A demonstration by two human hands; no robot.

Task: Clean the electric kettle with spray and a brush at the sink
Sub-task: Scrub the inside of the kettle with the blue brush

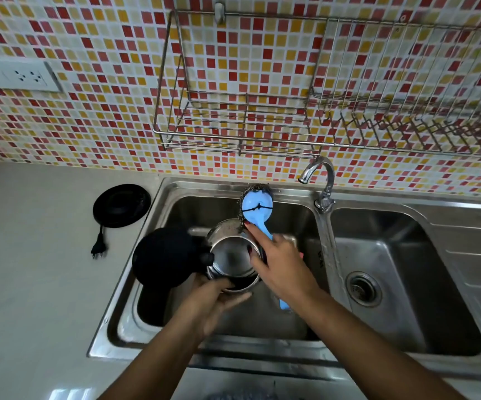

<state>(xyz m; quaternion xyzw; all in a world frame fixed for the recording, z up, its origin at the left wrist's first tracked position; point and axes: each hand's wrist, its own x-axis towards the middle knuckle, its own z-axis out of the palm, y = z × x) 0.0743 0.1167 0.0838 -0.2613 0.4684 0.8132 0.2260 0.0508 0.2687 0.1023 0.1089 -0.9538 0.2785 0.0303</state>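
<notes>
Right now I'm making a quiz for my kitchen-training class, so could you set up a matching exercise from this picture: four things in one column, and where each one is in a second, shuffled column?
Things:
1. kettle
2. brush
3. kettle base
4. tap

Places:
A. on the counter, left of the sink
B. at the sink's back rim, between the two basins
C. gripped by the right hand
D. held by the left hand over the left basin

Pairs: 1-D, 2-C, 3-A, 4-B
</notes>
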